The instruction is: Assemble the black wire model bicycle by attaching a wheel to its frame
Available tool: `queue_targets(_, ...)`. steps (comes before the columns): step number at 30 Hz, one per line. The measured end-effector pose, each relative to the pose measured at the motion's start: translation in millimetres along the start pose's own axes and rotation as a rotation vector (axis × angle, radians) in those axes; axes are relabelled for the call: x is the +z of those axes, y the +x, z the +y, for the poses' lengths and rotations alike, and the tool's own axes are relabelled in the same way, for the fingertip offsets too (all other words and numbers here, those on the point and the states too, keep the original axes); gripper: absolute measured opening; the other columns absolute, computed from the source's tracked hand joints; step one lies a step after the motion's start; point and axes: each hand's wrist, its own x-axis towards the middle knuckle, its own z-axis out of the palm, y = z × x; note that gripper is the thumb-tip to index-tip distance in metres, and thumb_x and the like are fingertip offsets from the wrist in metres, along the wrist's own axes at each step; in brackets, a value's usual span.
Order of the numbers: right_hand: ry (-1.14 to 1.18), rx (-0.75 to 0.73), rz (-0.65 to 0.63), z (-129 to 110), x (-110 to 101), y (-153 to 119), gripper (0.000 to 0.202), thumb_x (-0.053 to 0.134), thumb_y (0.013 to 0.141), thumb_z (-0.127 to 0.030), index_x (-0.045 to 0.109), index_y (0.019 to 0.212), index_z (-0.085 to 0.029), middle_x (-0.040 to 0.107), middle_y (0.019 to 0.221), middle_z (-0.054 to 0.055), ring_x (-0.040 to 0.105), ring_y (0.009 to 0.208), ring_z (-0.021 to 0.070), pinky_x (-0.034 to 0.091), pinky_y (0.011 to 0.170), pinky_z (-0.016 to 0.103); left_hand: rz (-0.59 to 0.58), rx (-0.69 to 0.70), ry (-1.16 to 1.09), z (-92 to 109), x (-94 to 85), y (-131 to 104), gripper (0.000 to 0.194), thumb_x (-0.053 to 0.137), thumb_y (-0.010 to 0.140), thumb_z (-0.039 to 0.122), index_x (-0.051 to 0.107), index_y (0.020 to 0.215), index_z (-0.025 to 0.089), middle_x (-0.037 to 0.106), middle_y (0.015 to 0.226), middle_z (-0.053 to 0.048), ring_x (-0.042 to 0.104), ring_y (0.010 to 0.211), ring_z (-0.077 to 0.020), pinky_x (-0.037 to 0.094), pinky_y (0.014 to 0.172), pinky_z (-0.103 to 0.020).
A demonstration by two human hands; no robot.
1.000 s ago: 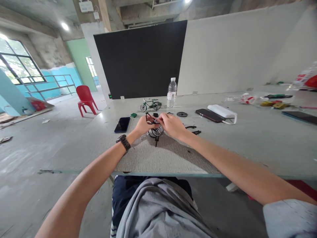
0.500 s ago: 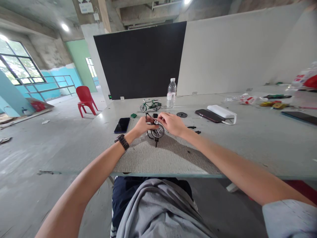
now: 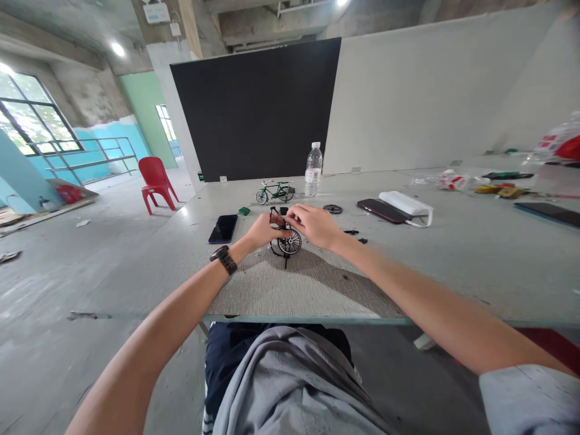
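Note:
A small black model bicycle (image 3: 290,244), partly built and with one spoked wheel showing, is held just over the table. My left hand (image 3: 264,231) is closed on its frame from the left, thumb across the upper part of the wheel. From the right, my right hand (image 3: 313,226) pinches at the top of the model; its fingertips hide whatever is between them. A loose black wheel (image 3: 333,209) lies beyond my right hand, and small black parts (image 3: 351,232) lie just right of it.
A green model bicycle (image 3: 274,192) stands behind my hands beside a water bottle (image 3: 313,170). A phone (image 3: 223,229) and a green piece (image 3: 243,211) lie left. To the right are a dark phone (image 3: 380,211), a white power bank (image 3: 400,203) and plastic packaging (image 3: 448,180).
The black model has turned slightly and shifted a little to the right in my left hand. My right fingers have moved slightly at its top and remain pinched.

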Motion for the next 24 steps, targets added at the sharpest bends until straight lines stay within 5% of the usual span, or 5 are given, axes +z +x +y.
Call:
queue_targets(18,0.031,0.045,-0.025,19.2,-6.1,6.5,0.025,0.053,0.100,-0.041,0.065,0.090,-0.021,0.070,0.084,0.006,0.058,0.070,0.0184,0.036,0.061,0.033,0.074,0.007,-0.036,2.1,-1.1,3.4,0.025,0.087,0.065,0.021,0.066,0.077,0.013,0.068,0.082,-0.006,0.062,0.080,-0.0164,0.048,0.078,-0.032)
queue_targets(24,0.208,0.087,-0.029,20.3,-2.2,5.6,0.026,0.056,0.097,-0.043,0.066,0.090,-0.020,0.071,0.080,0.006,0.060,0.067,0.0182,0.041,0.060,0.033,0.102,0.022,-0.041,1.8,0.6,2.5,0.027,0.087,0.065,0.020,0.065,0.079,0.013,0.067,0.084,-0.006,0.062,0.081,-0.0164,0.048,0.078,-0.032)
